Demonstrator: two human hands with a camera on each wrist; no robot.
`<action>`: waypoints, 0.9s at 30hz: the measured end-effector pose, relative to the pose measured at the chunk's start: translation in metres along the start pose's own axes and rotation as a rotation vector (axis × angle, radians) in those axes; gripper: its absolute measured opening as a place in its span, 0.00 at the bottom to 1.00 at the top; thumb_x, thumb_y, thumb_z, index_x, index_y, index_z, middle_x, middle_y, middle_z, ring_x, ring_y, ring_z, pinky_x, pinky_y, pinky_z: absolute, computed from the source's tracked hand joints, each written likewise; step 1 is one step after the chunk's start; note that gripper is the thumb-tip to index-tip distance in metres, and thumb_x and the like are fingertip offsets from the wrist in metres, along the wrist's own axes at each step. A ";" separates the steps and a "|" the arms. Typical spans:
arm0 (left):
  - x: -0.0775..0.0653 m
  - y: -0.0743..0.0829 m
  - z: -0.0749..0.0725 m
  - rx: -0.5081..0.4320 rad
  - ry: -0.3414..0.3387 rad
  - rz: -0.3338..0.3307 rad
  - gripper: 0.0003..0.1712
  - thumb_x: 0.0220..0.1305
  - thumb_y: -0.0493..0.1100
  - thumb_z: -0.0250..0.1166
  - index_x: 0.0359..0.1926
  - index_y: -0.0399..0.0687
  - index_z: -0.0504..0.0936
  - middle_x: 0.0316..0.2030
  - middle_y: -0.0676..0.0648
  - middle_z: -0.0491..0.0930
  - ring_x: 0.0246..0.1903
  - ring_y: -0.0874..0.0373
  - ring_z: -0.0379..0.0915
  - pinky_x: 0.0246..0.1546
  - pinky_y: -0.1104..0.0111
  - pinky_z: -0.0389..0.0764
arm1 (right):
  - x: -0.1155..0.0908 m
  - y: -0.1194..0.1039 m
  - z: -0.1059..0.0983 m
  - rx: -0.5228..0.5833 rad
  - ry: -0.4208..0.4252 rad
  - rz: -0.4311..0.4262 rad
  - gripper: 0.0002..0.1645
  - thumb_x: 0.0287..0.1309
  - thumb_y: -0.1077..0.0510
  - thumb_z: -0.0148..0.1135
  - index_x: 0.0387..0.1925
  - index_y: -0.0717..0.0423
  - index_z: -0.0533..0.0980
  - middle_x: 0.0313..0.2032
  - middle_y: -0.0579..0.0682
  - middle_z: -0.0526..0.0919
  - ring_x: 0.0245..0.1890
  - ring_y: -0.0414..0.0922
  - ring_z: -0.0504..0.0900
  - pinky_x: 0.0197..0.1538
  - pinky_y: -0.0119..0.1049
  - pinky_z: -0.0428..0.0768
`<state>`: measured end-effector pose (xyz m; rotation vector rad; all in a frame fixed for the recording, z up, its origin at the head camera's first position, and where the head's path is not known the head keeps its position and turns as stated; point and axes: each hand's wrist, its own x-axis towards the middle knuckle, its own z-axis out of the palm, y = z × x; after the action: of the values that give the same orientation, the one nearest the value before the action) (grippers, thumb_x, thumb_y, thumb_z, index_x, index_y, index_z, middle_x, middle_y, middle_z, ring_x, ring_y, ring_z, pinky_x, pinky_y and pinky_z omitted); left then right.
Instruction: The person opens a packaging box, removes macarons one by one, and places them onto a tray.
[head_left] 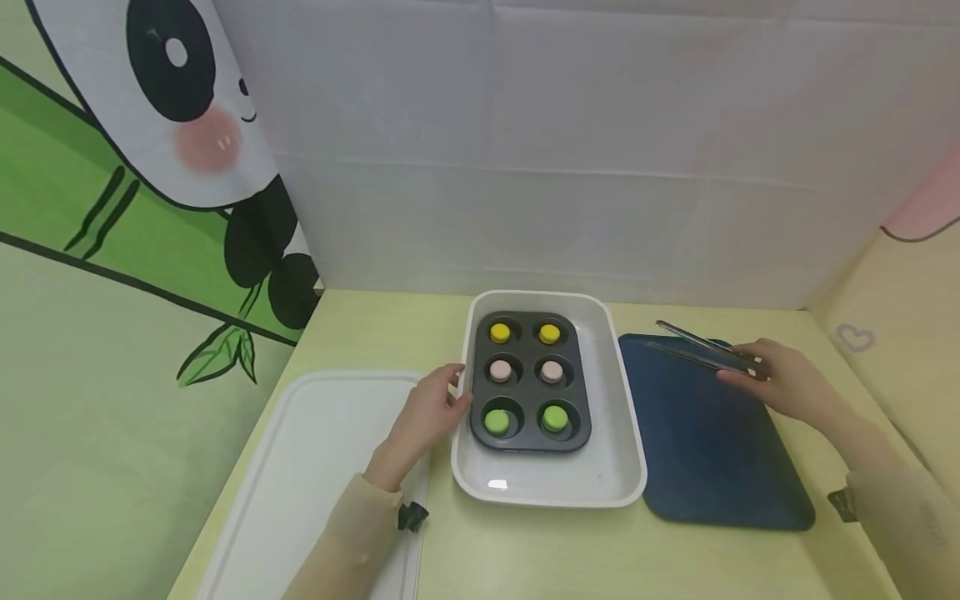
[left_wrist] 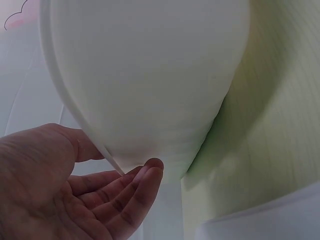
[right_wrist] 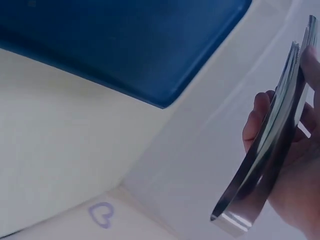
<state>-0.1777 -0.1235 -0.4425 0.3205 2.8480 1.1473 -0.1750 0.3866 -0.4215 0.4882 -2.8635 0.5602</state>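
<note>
My left hand holds the left rim of a deep white tray. In the left wrist view the thumb goes over the rim, with the fingers against the outer wall. Inside this tray sits a dark muffin tin, two cups across. Its cups hold small round macaron-like pieces: yellow at the back, pink in the middle, green in front. On the right, my right hand grips metal tongs, tips apart and pointing left above a dark blue tray.
A flat white tray lies at the left, partly under my left forearm in the head view. The blue tray lies close along the white tray's right side. A pale wall sheet stands behind the wooden table.
</note>
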 end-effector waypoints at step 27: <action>-0.001 0.002 -0.002 -0.005 -0.016 -0.021 0.31 0.66 0.39 0.66 0.67 0.36 0.70 0.50 0.40 0.79 0.33 0.58 0.77 0.30 0.67 0.80 | 0.118 -0.082 0.013 -0.131 -0.142 -0.113 0.29 0.58 0.45 0.72 0.51 0.63 0.81 0.46 0.58 0.83 0.43 0.57 0.82 0.45 0.56 0.78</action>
<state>-0.1764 -0.1238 -0.4396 0.2972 2.8273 1.1431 -0.2570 0.2764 -0.3780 0.6883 -2.9569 0.3287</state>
